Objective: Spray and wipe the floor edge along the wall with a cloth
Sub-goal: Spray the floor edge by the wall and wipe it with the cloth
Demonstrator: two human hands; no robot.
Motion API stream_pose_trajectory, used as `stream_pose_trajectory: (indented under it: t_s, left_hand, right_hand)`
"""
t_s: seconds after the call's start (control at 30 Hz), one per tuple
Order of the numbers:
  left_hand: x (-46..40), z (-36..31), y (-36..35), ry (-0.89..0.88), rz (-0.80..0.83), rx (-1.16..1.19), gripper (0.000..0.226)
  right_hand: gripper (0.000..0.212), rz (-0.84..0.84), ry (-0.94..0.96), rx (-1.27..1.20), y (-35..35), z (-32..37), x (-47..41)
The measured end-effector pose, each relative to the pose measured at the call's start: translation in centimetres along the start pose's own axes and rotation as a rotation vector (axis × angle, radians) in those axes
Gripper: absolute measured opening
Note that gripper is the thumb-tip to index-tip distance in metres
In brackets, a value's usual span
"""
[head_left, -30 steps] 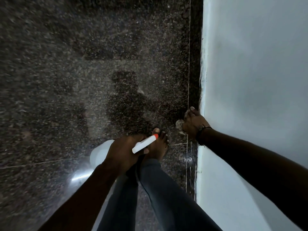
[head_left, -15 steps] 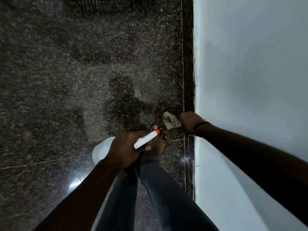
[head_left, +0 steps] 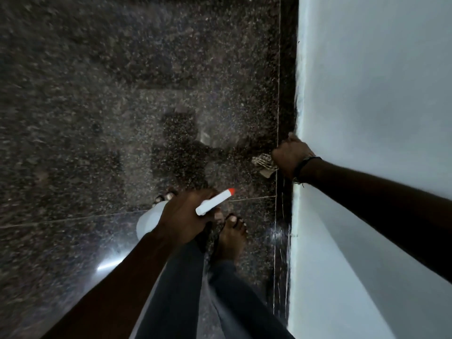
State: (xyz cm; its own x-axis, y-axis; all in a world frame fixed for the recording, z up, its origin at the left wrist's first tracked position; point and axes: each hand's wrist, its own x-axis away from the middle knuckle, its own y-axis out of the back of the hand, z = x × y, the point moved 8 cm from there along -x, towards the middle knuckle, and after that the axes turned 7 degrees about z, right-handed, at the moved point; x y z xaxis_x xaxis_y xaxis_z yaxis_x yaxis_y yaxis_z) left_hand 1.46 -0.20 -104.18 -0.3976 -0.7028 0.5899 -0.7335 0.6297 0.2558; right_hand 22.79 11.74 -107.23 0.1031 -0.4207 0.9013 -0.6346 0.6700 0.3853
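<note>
My right hand [head_left: 291, 155] presses a crumpled pale cloth [head_left: 264, 165] onto the dark floor strip [head_left: 286, 94] where it meets the white wall [head_left: 379, 94]. Most of the cloth is hidden under the fist; only a bunch sticks out to the left. My left hand [head_left: 186, 216] grips a white spray bottle [head_left: 149, 220] by its head, the white nozzle with its orange tip [head_left: 231, 191] pointing up and right toward the wall. The bottle's body hangs below the hand, mostly hidden.
Dark speckled granite floor [head_left: 122, 106] fills the left, with thin tile joints and a bright light reflection at lower left. My own legs in dark trousers and sandalled feet [head_left: 232, 236] stand just below the hands, close to the wall.
My right hand with the cloth has slid along the floor edge, away from me, and more cloth shows beside the fist. My left foot has stepped forward. The spray bottle stays held.
</note>
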Motion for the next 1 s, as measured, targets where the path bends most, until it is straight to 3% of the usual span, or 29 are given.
stream_pose_trajectory:
  t_s: [0.07,0.13,0.23,0.27,0.33,0.37,0.5,0.6,0.7,0.8,0.93,1.0]
  left_hand:
    - [0.5,0.8,-0.5,0.004,-0.013,-0.008,0.021]
    - [1.2,1.3,-1.2,0.006,-0.004,-0.047,0.030]
    - [2.5,1.8,-2.4,-0.009,0.009,-0.044,0.032]
    - [3.0,1.9,-2.7,-0.014,0.014,-0.046,0.035]
    - [3.7,2.3,-3.1,0.005,0.000,-0.039,0.032]
    - [3.9,2.5,-3.3,0.018,-0.001,-0.029,0.030]
    - [4.3,3.2,-4.2,0.077,0.029,-0.014,0.023]
    - [4.1,2.8,-4.1,0.090,0.000,-0.008,0.017]
    - [3.8,1.9,-4.2,0.088,0.008,-0.017,0.024]
    - [3.5,1.3,-4.4,0.094,0.005,-0.050,0.026]
    - [3.3,0.2,-5.4,0.073,0.037,-0.055,0.022]
    - [3.3,-0.8,-5.8,0.048,0.045,-0.085,0.033]
  right_hand:
    - [0.031,-0.028,0.019,0.162,-2.1,1.4,-0.6]
    - [0.038,-0.019,0.076,0.125,-5.4,2.8,-1.2]
    - [0.036,0.201,0.127,0.037,-9.2,4.6,-0.2]
    - [0.037,0.178,0.062,0.005,-9.4,4.2,-0.1]
    - [0.040,0.114,0.037,0.167,-9.4,4.1,0.1]
    - [0.042,0.166,0.025,0.242,-10.0,3.7,0.1]
    - [0.029,0.210,0.129,0.122,-9.9,4.5,1.3]
    - [0.032,-0.014,0.047,0.177,-9.6,3.7,1.4]
    - [0.037,0.123,0.117,0.160,-10.1,4.2,1.8]
    - [0.029,0.230,0.153,0.085,-8.8,4.1,2.4]
    - [0.032,0.138,0.086,-0.205,-7.6,2.7,2.2]
    - [0.033,0.053,0.050,-0.379,-6.6,1.6,2.6]
